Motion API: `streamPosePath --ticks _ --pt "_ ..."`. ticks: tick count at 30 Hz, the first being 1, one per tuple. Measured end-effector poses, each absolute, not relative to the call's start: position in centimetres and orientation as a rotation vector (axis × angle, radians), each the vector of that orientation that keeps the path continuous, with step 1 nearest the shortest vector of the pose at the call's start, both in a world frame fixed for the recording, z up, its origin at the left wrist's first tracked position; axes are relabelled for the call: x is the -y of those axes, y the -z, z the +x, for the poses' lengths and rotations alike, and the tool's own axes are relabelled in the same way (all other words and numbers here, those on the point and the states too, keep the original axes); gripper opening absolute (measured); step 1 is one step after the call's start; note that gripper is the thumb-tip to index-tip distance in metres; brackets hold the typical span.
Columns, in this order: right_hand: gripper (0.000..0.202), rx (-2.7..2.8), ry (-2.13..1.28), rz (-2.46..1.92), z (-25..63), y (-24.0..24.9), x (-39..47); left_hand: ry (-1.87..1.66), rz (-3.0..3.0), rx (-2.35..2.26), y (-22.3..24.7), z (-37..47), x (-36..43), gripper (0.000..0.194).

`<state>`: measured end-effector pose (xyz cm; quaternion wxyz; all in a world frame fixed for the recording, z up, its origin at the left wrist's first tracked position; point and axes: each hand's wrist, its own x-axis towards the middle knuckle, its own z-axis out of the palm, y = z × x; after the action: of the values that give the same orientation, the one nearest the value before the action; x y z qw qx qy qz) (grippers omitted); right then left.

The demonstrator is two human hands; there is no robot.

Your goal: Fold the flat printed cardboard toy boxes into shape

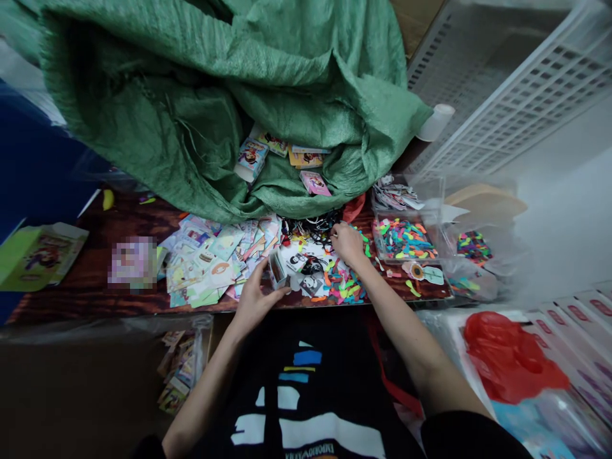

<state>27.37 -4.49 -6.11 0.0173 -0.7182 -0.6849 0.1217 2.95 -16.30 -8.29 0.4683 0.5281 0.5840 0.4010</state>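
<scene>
My left hand (258, 294) grips a small open cardboard box (277, 269) between thumb and fingers, just above the table's front edge. My right hand (348, 243) is closed at the edge of a tangle of black cords (310, 225); what its fingertips hold, if anything, is too small to make out. Between the hands lie small black-and-white picture cards (312, 285). Many small bright-coloured pieces (345, 280) are heaped below my right wrist. Left of the box spreads a pile of pastel paper cards (205, 261).
A large green woven sack (306, 83) holding several little printed boxes (251, 158) slumps over the table's back. To the right stand clear trays with colourful pieces (406, 240) and a white plastic basket (507, 83). An open carton (95, 382) sits below left; a red bag (511, 357) lies lower right.
</scene>
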Motion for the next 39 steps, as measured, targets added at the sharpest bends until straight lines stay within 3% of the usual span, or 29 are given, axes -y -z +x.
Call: streamPosePath --ticks 4,8,11,16,19,23,32,36,39 --pt "0.018 2.016 -0.471 -2.110 28.3 5.3 4.0 -0.976 1.411 -1.372 7.5 2.7 16.4 0.069" --pt "0.009 1.536 -0.739 -1.722 29.6 3.7 4.0 -0.976 1.477 -1.295 7.1 2.5 16.4 0.064" --pt "0.015 1.343 -0.932 -1.514 29.5 1.0 5.1 -0.962 1.500 -1.292 7.3 2.6 16.3 0.064" --pt "0.015 1.615 -1.330 -1.283 25.7 -3.7 9.1 -0.962 1.502 -1.422 8.0 3.3 16.0 0.065" --pt "0.004 1.881 -1.325 -1.269 22.8 -4.1 10.8 -0.963 1.553 -1.468 8.1 3.6 16.0 0.064" --pt "0.010 2.177 -1.147 -1.322 20.8 -3.2 10.7 -0.950 1.586 -1.505 8.0 3.7 16.3 0.064" --pt "0.012 1.722 -1.557 -1.044 19.8 -6.5 9.1 -0.945 1.585 -1.524 7.9 3.7 16.2 0.065" --pt "0.011 1.706 -1.747 -1.082 18.8 -4.7 8.7 -0.964 1.564 -1.520 7.8 3.5 16.2 0.066" --pt "0.013 1.851 -1.631 -1.175 18.7 -2.9 8.5 -0.987 1.593 -1.535 8.1 3.2 16.3 0.067"
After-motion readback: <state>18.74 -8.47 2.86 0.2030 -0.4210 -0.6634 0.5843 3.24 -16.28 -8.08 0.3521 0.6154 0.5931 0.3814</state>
